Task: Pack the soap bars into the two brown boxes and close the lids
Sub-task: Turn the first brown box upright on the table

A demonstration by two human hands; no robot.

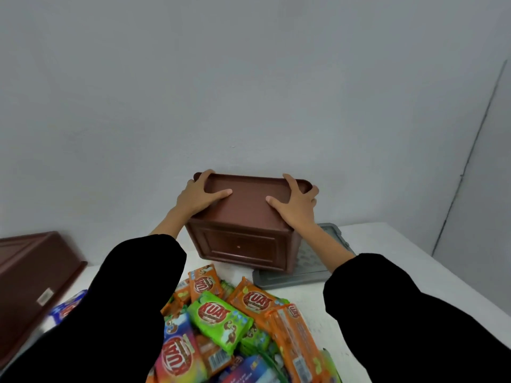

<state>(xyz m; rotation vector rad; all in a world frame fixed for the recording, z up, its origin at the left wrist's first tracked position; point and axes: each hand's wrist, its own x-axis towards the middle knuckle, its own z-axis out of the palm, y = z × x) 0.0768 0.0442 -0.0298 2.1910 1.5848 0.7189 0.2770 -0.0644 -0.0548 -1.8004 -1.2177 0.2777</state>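
A brown box (243, 239) stands at the back of the white table against the wall, tilted a little, its flat top surface facing me. My left hand (197, 196) grips its upper left edge, thumb lying on the top. My right hand (297, 204) grips the upper right edge the same way. A heap of wrapped soap bars (221, 319) in orange, green, blue and rainbow packs lies in front of the box between my black sleeves. A second brown box (33, 275) lies at the left edge, partly cut off.
A grey lid (309, 275) lies flat under and to the right of the held box. The white table (387, 244) ends at the right, where the grey wall turns a corner. A blue soap pack (67, 306) lies by the left box.
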